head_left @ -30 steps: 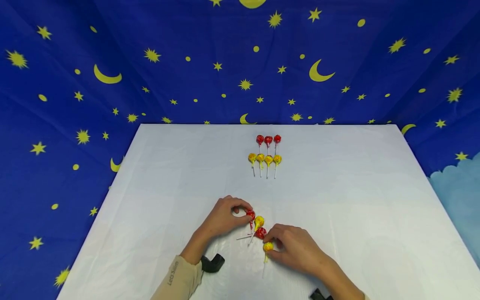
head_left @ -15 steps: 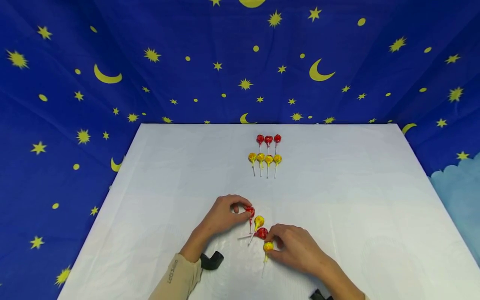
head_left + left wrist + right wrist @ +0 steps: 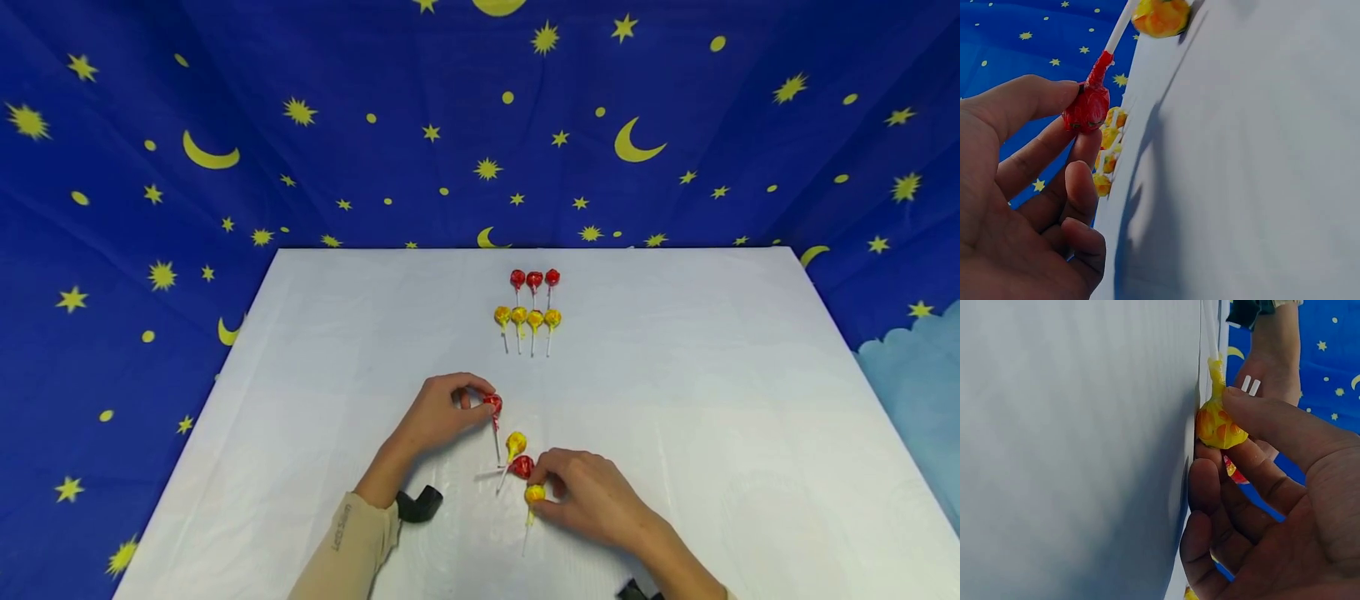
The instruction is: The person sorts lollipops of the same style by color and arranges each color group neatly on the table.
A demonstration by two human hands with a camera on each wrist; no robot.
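Note:
My left hand (image 3: 442, 410) pinches a red-wrapped lollipop (image 3: 1087, 107) by its candy head, between thumb and fingertips; its white stick points back toward me in the head view. My right hand (image 3: 592, 496) has thumb and fingers on the head of a yellow lollipop (image 3: 1219, 427), close over the table at the front. Between the hands lie another yellow lollipop (image 3: 516, 442) and a red lollipop (image 3: 522, 467), their sticks crossing. The right fingertips are right beside that red head.
Farther back on the white table (image 3: 360, 333), a row of yellow lollipops (image 3: 519, 316) lies below a row of three red lollipops (image 3: 534, 280). Black wrist straps (image 3: 420, 505) show at the sleeves. A blue star-patterned cloth (image 3: 420, 100) hangs behind.
My left hand has lifted the red lollipop away from the loose ones, moving slightly left and toward the back. The right hand stays in place with the yellow lollipop.

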